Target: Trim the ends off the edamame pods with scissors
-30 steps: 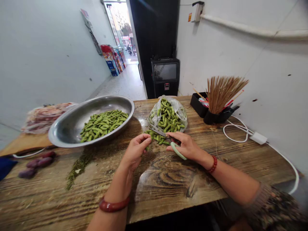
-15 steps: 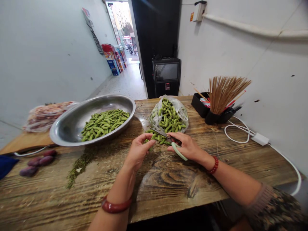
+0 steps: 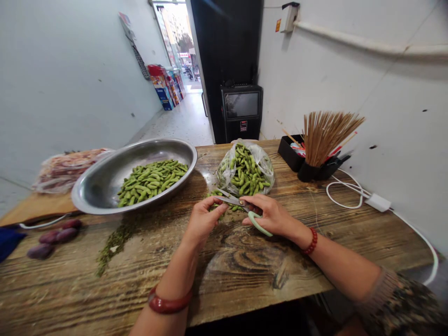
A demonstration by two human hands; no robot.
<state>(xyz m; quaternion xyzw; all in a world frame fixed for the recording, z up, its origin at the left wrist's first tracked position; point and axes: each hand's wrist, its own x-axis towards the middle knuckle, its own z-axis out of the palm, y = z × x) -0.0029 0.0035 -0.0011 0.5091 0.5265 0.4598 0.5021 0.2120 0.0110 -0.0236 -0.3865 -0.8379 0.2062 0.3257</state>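
gripping scissors point(image 3: 233, 201) | right fingers point(image 3: 258, 201) curled around them | left fingers point(image 3: 209, 202) nearly pinched, hold unclear

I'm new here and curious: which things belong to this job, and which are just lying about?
Apparently in use: scissors in the right hand; bagged edamame pods; steel basin; green scraps.

Seemingly just lying about: bamboo skewers; white power adapter; purple produce.

Right hand point(image 3: 271, 215) holding scissors point(image 3: 253, 217) beside left hand point(image 3: 202, 223); pods point(image 3: 150, 183) in basin point(image 3: 96, 184).
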